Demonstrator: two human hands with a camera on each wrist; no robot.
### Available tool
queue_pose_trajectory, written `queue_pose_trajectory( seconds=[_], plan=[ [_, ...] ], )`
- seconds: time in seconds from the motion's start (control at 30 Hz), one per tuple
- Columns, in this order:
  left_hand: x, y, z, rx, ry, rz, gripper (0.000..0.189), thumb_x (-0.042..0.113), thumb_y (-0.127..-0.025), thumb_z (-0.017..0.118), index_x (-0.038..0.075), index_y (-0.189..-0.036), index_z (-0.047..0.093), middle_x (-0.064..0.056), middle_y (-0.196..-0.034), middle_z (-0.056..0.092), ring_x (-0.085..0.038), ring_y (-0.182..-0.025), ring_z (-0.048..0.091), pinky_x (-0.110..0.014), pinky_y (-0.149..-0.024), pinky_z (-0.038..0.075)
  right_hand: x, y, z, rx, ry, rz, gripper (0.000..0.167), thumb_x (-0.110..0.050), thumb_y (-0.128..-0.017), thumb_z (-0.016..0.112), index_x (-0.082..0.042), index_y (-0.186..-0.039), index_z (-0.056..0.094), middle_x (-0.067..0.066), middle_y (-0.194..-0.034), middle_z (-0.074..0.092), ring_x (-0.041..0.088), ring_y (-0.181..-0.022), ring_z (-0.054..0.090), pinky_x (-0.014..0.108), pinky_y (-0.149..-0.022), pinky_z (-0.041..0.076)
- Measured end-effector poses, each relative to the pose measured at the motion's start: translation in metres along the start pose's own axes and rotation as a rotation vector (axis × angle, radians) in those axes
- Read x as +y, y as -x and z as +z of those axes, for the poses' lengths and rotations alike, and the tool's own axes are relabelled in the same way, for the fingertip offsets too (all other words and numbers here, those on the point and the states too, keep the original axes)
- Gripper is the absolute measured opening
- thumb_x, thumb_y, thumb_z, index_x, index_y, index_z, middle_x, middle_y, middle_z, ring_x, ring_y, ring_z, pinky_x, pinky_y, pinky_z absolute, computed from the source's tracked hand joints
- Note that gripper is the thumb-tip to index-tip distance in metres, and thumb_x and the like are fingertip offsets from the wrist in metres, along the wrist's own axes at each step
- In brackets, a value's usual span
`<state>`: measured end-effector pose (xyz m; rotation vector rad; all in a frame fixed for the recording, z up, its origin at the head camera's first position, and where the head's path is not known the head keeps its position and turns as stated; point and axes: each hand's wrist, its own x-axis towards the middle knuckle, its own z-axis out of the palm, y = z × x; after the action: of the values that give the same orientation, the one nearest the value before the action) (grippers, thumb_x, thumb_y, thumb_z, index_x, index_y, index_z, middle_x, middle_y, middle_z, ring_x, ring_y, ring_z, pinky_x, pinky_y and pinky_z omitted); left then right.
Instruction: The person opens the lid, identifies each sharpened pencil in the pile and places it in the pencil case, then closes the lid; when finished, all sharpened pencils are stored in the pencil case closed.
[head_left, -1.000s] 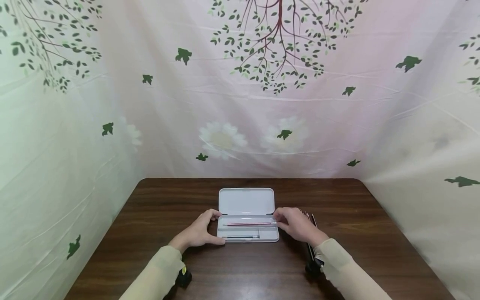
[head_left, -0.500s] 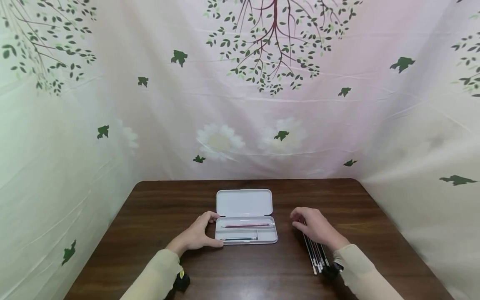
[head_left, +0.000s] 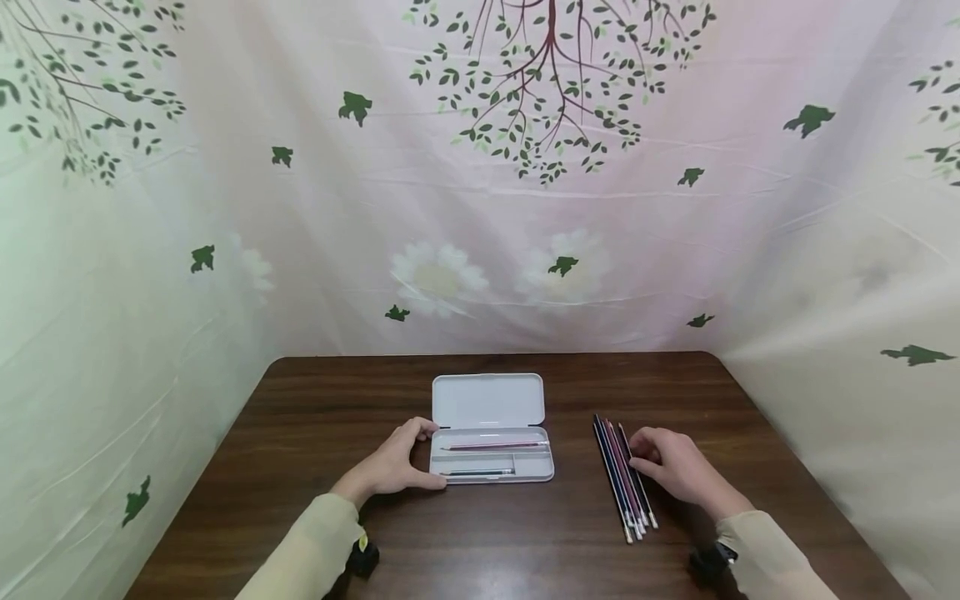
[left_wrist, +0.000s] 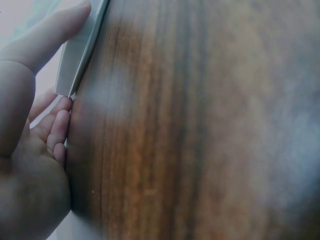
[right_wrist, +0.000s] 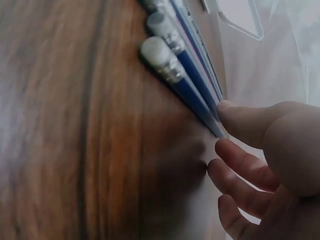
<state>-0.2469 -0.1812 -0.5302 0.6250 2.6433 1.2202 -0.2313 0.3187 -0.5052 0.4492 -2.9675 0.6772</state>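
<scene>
A white pencil case (head_left: 491, 469) lies with its lid (head_left: 487, 400) raised. Inside it are a reddish pencil (head_left: 491, 447) in the back compartment and a dark pencil (head_left: 480, 473) in the front one. My left hand (head_left: 393, 462) holds the case's left end, thumb at the front corner and fingers at the back left; the left wrist view shows the thumb (left_wrist: 55, 32) on the case wall. My right hand (head_left: 678, 468) is beside a row of several pencils (head_left: 621, 479). Its thumb and index finger are apart around the rightmost pencil (right_wrist: 195, 100); whether they touch it I cannot tell.
The dark wooden table (head_left: 360, 392) is bordered by a printed cloth (head_left: 480, 208) at the back and sides. The loose pencils lie right of the case, eraser ends toward me. A black wrist device (head_left: 712, 560) hangs under my right sleeve.
My right hand has left the case, where it was at the reddish pencil's right end, and moved right past the loose pencils to their right side. The left hand stays on the case.
</scene>
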Motion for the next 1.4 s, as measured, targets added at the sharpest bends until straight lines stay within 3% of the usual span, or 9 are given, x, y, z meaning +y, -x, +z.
queue_pose_trajectory(
  seconds=[0.53, 0.83, 1.4],
  plan=[
    [0.003, 0.001, -0.001, 0.004, -0.003, 0.003, 0.087, 0.044, -0.078, 0.093, 0.011, -0.145, 0.048, -0.005, -0.138, 0.052, -0.023, -0.13, 0.045, -0.052, -0.113, 0.037, -0.002, -0.001, 0.001, 0.015, 0.012, 0.014, 0.02, -0.016, -0.089, 0.084, -0.008, -0.102, 0.071, -0.002, -0.087, 0.07, 0.011, -0.077, 0.061, 0.034, -0.068, 0.052],
    [0.003, 0.003, -0.001, 0.006, 0.002, -0.001, 0.087, 0.045, -0.078, 0.093, 0.012, -0.145, 0.048, -0.006, -0.138, 0.051, -0.024, -0.13, 0.045, -0.053, -0.113, 0.038, -0.006, 0.0, 0.004, 0.026, 0.0, 0.118, 0.017, -0.016, -0.088, 0.081, -0.005, -0.094, 0.07, 0.0, -0.081, 0.069, 0.014, -0.073, 0.062, 0.038, -0.067, 0.052],
    [0.001, 0.003, 0.0, 0.009, -0.021, 0.002, 0.086, 0.046, -0.077, 0.093, 0.013, -0.143, 0.049, -0.005, -0.137, 0.052, -0.023, -0.129, 0.045, -0.052, -0.112, 0.038, -0.015, 0.001, 0.005, 0.065, -0.01, 0.194, 0.015, -0.014, -0.085, 0.082, -0.005, -0.084, 0.07, 0.0, -0.077, 0.069, 0.015, -0.07, 0.062, 0.038, -0.066, 0.051]
  ],
)
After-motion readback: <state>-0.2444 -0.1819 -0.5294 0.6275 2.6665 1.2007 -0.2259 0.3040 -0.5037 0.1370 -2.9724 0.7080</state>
